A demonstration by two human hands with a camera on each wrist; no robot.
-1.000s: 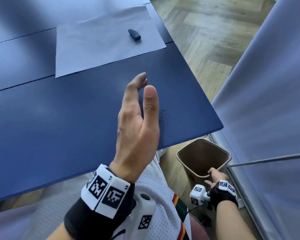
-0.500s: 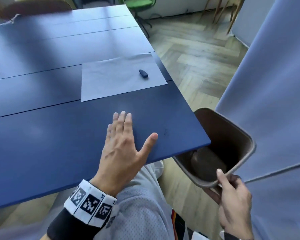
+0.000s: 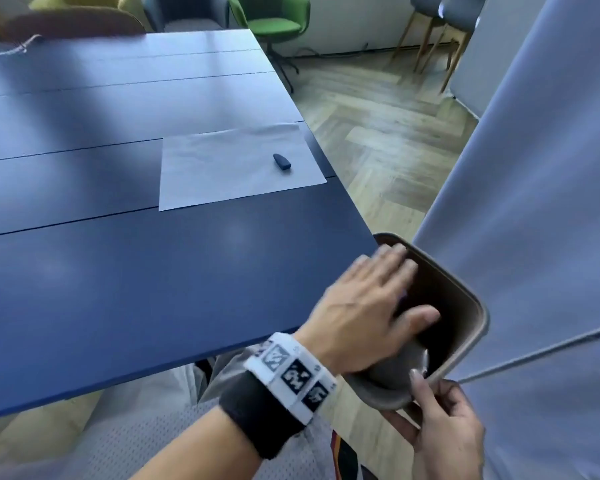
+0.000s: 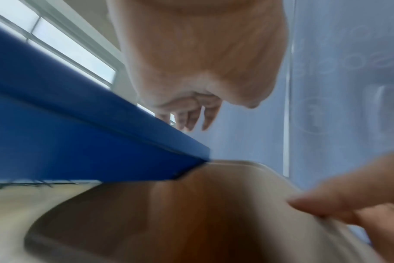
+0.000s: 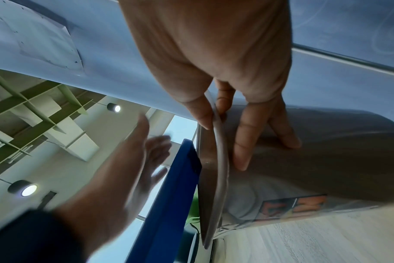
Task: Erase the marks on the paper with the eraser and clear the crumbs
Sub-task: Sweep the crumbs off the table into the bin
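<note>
Since half a second ago my left hand (image 3: 364, 306) has slid from the middle of the blue table (image 3: 125, 271) to its near right corner, and the brown bin (image 3: 465, 306) has come up against that corner. The hand now overhangs the edge, flat, fingers (image 3: 392, 258) straight and together over the bin's mouth, thumb spread — holding nothing.

Count: one sheet of paper (image 3: 229, 168), one dark eraser (image 3: 281, 162), one bin, two hands. The paper lies flat near the table's right edge, well apart from both hands. The eraser rests on the paper's right part, untouched; both lie where they did before. I cannot make out marks or crumbs at this distance.

My right hand (image 3: 444, 420) grips the bin's near rim — thumb inside, fingers (image 5: 243, 142) curled against the outer wall, as the right wrist view shows. The bin is tilted, mouth toward the table, its rim just under the corner in the left wrist view. The left hand is motion-blurred in all three views.
</note>
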